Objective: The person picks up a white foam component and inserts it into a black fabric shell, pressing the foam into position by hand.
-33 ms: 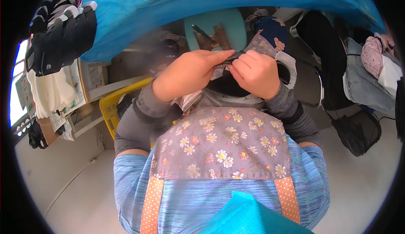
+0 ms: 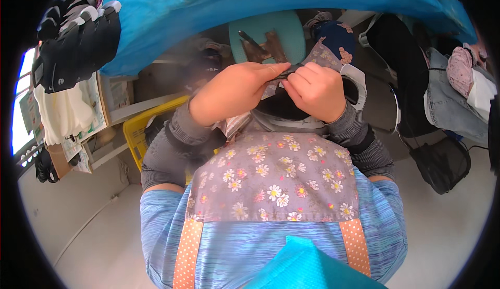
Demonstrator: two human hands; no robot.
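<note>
In front of my lap, my left hand [image 2: 234,88] and my right hand [image 2: 319,90] are close together, both closed. Their thumbs and fingertips pinch a dark strip of material [image 2: 290,71] from either side; my fingers cover most of it. Just below hang larger black pieces with a pale grey edge [image 2: 281,107]; whether they join the strip I cannot tell. A whitish curved edging [image 2: 360,87] shows beside my right wrist. The flowered apron [image 2: 276,179] covers my lap and front.
Ahead stands a table with a blue cover [image 2: 208,18], black pieces [image 2: 78,49] stacked at its left. Underneath is a turquoise stool seat [image 2: 291,28]. A yellow crate [image 2: 136,133] sits left of me. Another person's dark-clothed leg [image 2: 401,75] and a black mesh bag [image 2: 442,164] are at right.
</note>
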